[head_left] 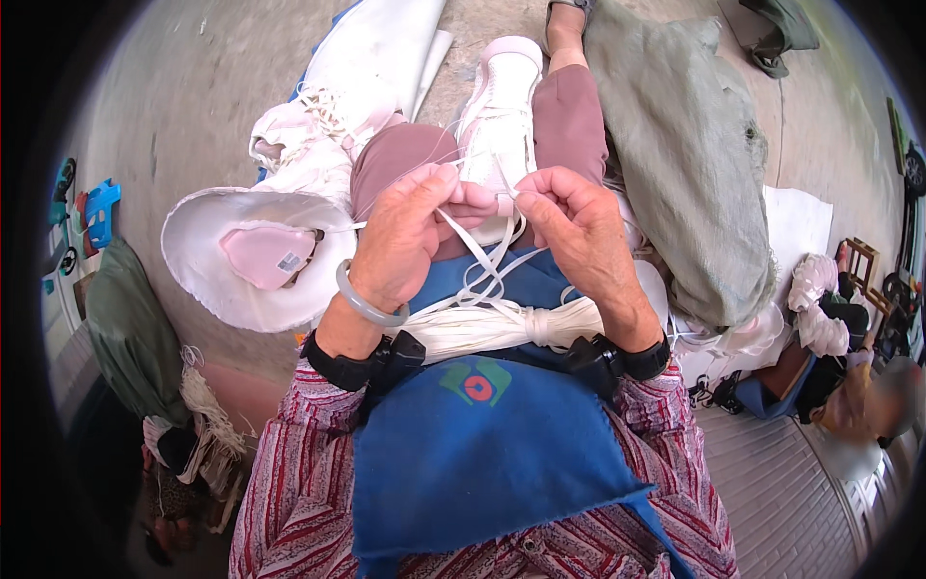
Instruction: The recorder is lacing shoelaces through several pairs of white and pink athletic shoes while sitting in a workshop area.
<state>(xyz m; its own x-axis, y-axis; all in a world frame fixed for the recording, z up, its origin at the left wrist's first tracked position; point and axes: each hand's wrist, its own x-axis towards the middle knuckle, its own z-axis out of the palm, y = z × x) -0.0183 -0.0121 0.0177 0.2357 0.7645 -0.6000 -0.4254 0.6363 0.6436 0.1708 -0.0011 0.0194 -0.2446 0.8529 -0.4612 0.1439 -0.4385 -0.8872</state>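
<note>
My left hand [410, 227], with a pale bangle on its wrist, pinches a white shoelace between thumb and fingers. Facing it, my right hand [579, 232] grips the lace too, thumb against forefinger. Loops of white shoelace [494, 270] hang below and between the hands. Just beyond them a white high-top shoe [509, 92] lies between my legs, its toe pointing away and lacing along its front. Across my lap, on the blue apron [463, 454], rests a tied bundle of white laces [453, 328].
At left sits a white sack [188, 232] with a pink insole-shaped piece [258, 253] in its mouth; white shoes with loose laces [318, 125] lie beyond. A grey-green sack [675, 154] covers my right side. Another person [849, 396] sits far right, near a wooden stool [858, 259].
</note>
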